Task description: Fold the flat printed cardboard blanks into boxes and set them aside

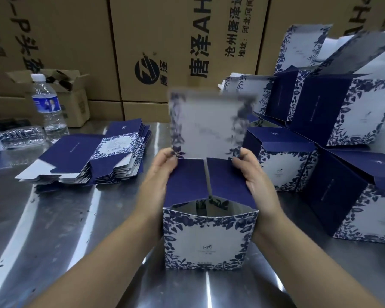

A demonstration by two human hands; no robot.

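Rear wall: large brown corrugated shipping cartons (165, 41), black print sideways, legible "唐泽AH", "沧州唐泽", "地址:河北河间", plus round logo.

Polished steel worktable (65, 218), scuffed.

R side: pile of folded navy-and-white floral-print cardboard boxes (342, 112), stacked, lids ajar; small print on them too small to read.

L side: stack of flat navy/floral cardboard blanks (93, 158), fanned, barcode panel on top sheet.

Centre, near edge: part-folded floral-print box (207, 241), upright, white front w/ blue leaf border and small illegible logo. Two navy side flaps folded inward, narrow gap between. Lid flap raised, blurred. Contact w/ table: cannot tell.

Left hand (162, 167) pinches box's L edge at lid hinge; right hand (251, 172) pinches R edge likewise.

Far L: small open brown carton (76, 103); clear plastic water bottle (48, 103), upright, blue label; crushed clear bottle (20, 136) lying beside it.
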